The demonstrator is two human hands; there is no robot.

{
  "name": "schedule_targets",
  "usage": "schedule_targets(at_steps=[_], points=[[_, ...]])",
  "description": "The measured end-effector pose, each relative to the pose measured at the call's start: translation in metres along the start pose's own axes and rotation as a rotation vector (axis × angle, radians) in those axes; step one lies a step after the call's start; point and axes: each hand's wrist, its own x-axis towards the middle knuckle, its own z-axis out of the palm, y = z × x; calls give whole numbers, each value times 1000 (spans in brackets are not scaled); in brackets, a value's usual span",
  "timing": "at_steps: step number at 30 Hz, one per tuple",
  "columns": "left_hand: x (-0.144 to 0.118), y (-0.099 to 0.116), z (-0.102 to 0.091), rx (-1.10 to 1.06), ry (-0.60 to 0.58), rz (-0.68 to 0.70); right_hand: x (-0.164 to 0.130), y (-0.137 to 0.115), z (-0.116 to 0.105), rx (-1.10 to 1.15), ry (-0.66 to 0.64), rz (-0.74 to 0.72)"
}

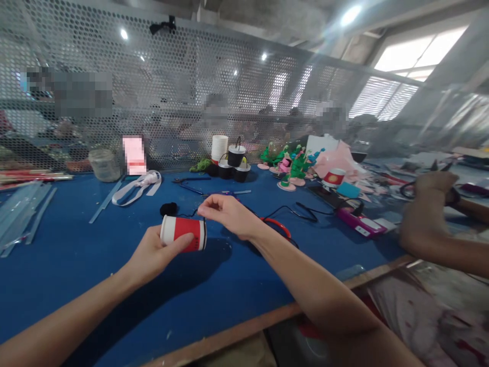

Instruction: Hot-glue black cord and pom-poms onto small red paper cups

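Lying along the far left of the blue table (76, 255) are clear plastic strips (23, 214), with a lidded jar (104, 164) behind them against a perforated metal screen (171, 92). A white ribbon (137, 186) sits just right of the jar. Near the middle, the person's left hand (153, 257) grips a red paper cup (183, 233) tipped on its side above the table, thumb across its wall, seemingly so its end faces the other hand. The right hand (229, 214) hovers just beside that end, thumb and forefinger pinched narrowly; whether they hold a thread or wire is too fine to tell. A black pom-pom (168, 208) rests just behind the cup. Farther back stand small black pots (235, 163) beside a stack of white cups (219, 148), then green and pink craft figures (294, 168). A red wire loop (278, 227) lies by the right wrist. At far right, a co-worker's hand (431, 204) works over scattered scraps.
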Motion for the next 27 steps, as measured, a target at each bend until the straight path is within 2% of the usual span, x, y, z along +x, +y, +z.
schedule_targets(at_steps=[10,19,27], points=[[3,-3,1,-266,-37,-161,2,0,1,104,85,-154],[1,0,2,-302,-31,-186,2,-1,2,17,109,-135],[0,0,2,-269,-10,-155,0,-3,3,-63,122,-124]])
